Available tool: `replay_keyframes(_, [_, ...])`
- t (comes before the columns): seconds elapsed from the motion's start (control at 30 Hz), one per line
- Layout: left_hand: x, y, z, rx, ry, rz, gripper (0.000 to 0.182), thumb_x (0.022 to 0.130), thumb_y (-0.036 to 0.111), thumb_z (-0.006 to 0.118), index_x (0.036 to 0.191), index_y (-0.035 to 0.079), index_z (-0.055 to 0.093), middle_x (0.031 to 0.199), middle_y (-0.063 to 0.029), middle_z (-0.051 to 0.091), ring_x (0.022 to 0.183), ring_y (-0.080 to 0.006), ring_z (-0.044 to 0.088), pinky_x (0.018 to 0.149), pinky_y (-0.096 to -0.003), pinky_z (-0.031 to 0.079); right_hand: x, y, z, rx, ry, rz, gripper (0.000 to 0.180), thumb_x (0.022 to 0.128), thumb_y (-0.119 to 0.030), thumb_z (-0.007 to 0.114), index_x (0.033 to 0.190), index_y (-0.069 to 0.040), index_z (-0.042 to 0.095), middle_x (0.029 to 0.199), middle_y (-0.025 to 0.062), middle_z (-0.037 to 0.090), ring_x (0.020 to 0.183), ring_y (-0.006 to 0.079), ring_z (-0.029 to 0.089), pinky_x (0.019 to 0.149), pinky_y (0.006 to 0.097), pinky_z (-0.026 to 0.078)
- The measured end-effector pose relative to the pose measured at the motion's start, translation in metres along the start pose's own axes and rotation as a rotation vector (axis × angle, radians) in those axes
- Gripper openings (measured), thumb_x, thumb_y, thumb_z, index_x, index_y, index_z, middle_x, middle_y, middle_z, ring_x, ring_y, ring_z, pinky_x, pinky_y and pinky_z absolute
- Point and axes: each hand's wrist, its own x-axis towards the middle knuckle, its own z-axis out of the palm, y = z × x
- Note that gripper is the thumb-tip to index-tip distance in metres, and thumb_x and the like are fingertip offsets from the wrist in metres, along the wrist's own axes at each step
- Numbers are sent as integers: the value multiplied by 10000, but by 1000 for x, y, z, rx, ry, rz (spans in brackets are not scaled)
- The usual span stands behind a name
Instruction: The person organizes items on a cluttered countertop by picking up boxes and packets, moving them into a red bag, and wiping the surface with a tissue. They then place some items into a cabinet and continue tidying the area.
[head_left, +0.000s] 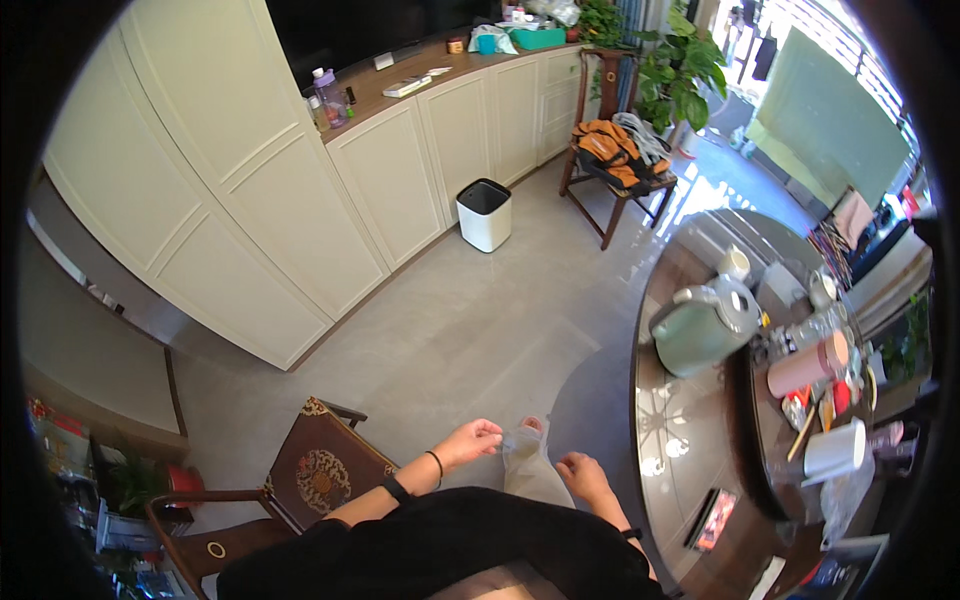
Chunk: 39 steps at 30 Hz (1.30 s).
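My left hand (474, 441), with a dark band and a black wrist strap behind it, is held out over the floor, its thumb and fingertips close together. Whether something thin is between them cannot be told. Lower and to the right, my right hand (583, 474) has loosely curled fingers; no held thing shows, but the finger pads are hidden. Between the hands are a light trouser leg (534, 476) and a foot (532, 424). Right of my right hand stands the round dining table (679, 480), bearing a smartphone (712, 519) and a pale green electric kettle (701, 334).
A wooden armchair (322, 469) stands left of me. A white waste bin (485, 225) is by the cream cabinets (390, 180). Clothes (619, 154) lie on another wooden chair (613, 82). The table's raised turntable holds a pink tumbler (806, 365) and a white cup (834, 450).
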Motion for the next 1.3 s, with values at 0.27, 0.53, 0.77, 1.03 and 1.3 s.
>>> replay_keyframes(0.27, [22, 88, -117, -92, 493, 146, 273, 906, 186, 596, 1127, 34, 545, 992, -57, 603, 887, -141, 590, 774, -278, 491, 230, -101, -76, -14, -82, -341, 266, 849, -307, 608, 956, -72, 670, 834, 164, 672, 804, 365, 646, 721, 441, 519])
replay_keyframes(0.53, [79, 98, -171, -158, 663, 13, 275, 881, 162, 622, 1104, 18, 550, 877, -46, 602, 785, -133, 599, 717, -273, 492, 394, -197, -84, -1, -227, -441, 243, 847, -258, 597, 989, -67, 647, 936, 152, 672, 876, 348, 636, 761, 413, 513])
replay_keyframes(0.77, [215, 176, -280, -130, 646, 111, 280, 878, 168, 629, 1095, 13, 541, 909, -41, 607, 777, -123, 590, 700, -265, 491, 519, -211, -77, -254, -380, -613, 267, 848, -250, 635, 993, -26, 648, 949, 166, 662, 834, 318, 644, 748, 401, 513])
replay_keyframes(1.03, [318, 360, -406, 128, 720, 442, 321, 865, 200, 642, 1090, -9, 549, 951, -81, 621, 822, -153, 594, 748, -310, 501, 666, -319, -169, -9, -123, -583, 275, 833, -181, 656, 1051, -17, 623, 923, 174, 656, 710, 302, 646, 666, 358, 522])
replay_keyframes(1.3, [391, 485, -480, -145, 732, 454, 383, 896, 201, 618, 1197, -5, 501, 1026, -77, 576, 912, -161, 592, 816, -304, 498, 864, -443, -203, 183, -181, -709, 395, 854, -159, 673, 1175, 25, 534, 980, 121, 641, 835, 181, 613, 748, 304, 507])
